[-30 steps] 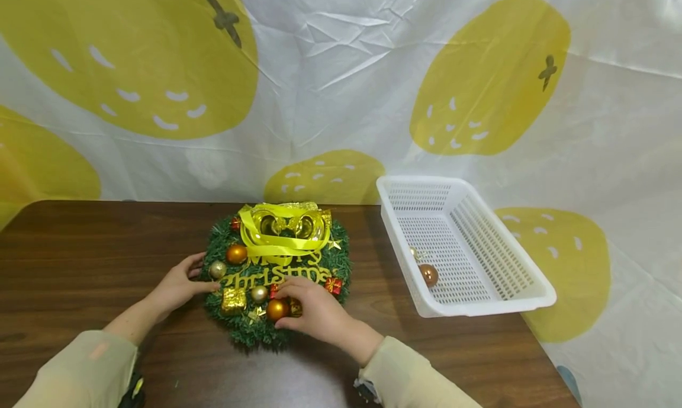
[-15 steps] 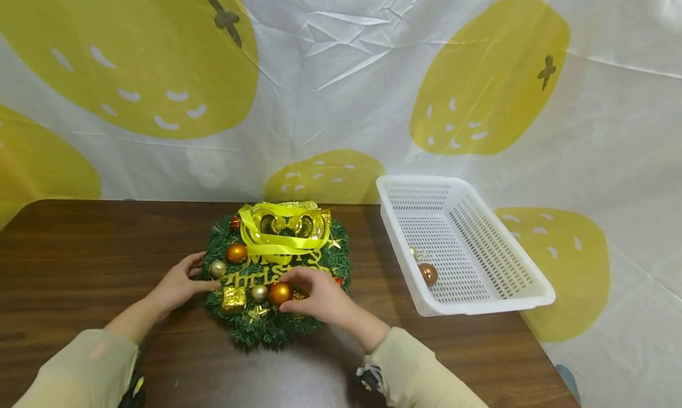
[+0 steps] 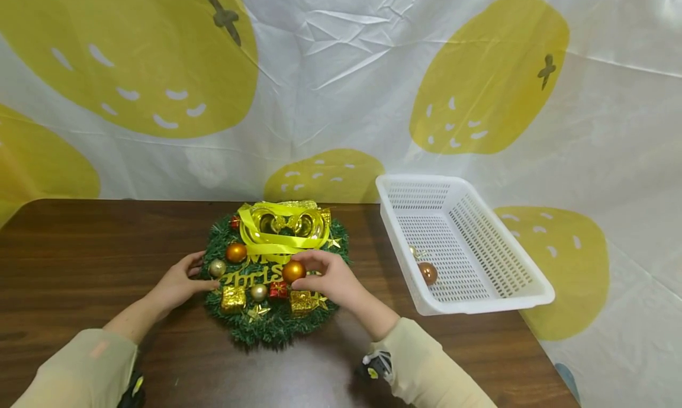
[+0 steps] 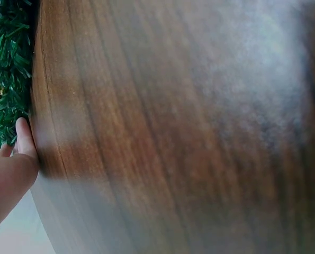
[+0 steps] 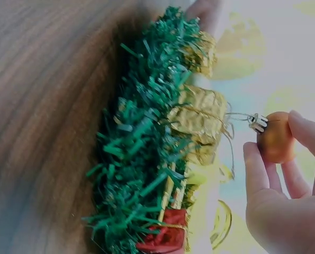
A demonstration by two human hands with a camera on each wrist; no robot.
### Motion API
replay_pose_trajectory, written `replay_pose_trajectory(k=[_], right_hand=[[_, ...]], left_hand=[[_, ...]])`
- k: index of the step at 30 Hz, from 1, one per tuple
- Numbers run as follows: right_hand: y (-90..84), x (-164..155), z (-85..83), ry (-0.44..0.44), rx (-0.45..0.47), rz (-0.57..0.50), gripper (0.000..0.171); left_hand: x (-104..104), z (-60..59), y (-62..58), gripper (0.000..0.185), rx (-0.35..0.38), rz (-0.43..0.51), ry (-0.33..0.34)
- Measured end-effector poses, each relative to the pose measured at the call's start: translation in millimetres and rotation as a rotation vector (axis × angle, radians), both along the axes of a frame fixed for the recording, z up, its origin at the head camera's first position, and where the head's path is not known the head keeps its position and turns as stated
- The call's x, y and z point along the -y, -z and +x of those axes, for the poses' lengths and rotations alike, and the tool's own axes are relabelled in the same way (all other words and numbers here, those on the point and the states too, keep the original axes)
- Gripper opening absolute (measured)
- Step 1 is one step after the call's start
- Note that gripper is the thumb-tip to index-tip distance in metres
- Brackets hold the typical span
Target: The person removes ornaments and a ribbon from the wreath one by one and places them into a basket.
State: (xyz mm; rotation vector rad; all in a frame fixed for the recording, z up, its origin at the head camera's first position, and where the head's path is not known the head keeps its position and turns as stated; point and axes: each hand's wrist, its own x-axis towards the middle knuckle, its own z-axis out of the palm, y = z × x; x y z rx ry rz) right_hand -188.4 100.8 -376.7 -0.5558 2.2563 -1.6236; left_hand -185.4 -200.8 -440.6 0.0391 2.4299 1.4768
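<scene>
A green Christmas wreath (image 3: 261, 331) lies flat on the table, with gold "Merry Christmas" lettering, a yellow ribbon (image 3: 303, 242) and small ornaments. My left hand (image 3: 178, 283) holds its left edge, thumb over the front and fingers along the side. Between the thumb and fingers of my right hand (image 3: 333, 280) is a shiny orange bauble (image 3: 294, 272), raised above the lettering. In the right wrist view its silver cap (image 5: 258, 123) faces the wreath, and a thin wire loop trails toward a gold gift box (image 5: 199, 111). Part of the lettering is hidden behind the right hand.
A white plastic basket (image 3: 463, 307) stands to the right, with a copper bauble (image 3: 428, 273) and a small pale gold one (image 3: 413, 251) inside. Behind the brown wooden table (image 3: 106, 248) hangs a fruit-print curtain (image 3: 341, 70).
My right hand has lifted the orange bauble off the wreath's lower part, up and to the right, uncovering the red and gold gift boxes. The left hand has stayed put.
</scene>
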Motion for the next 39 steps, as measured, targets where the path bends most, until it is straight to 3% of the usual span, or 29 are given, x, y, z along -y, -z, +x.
replay_pose_trajectory(k=[18, 39], right_hand=[[-28.3, -22.1, -15.5, 0.105, -0.034, 0.033, 0.044], [-57.7, -54.5, -32.4, 0.224, -0.032, -0.042, 0.049]], left_hand=[[0.8, 0.1, 0.4, 0.092, 0.002, -0.001, -0.002], [0.2, -1.4, 0.7, 0.091, 0.0, -0.008, -0.003]])
